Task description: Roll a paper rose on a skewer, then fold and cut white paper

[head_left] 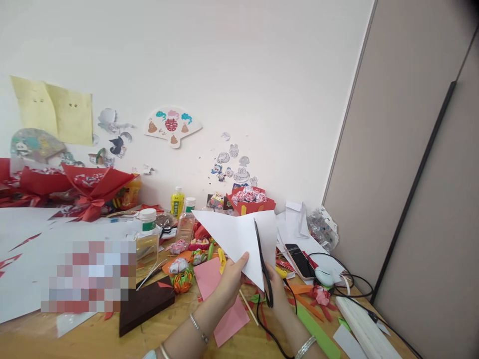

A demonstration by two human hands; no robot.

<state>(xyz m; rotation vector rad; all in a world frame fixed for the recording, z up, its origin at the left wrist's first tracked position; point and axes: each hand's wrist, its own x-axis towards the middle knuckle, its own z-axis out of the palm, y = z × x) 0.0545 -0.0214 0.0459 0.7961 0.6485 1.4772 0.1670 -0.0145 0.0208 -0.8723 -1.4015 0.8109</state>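
A folded sheet of white paper (235, 234) is held up over the table in my left hand (232, 276), thumb on top and fingers beneath. My right hand (277, 289) grips black-handled scissors (268, 285), whose dark blade points away from me and lies across the paper. Part of the paper stands to the right of the blade; whether a cut runs between cannot be seen. Under my hands lies a pink paper sheet (209, 279), with a thin wooden stick (248, 307) beside it.
Paper flowers (182, 280), a dark brown box (147, 304) and a clear jar (147, 244) stand to the left. At the right are a phone (299, 260), a charging puck (324, 275), black cables and a white power strip (368, 326). Red bouquets (90, 192) line the wall.
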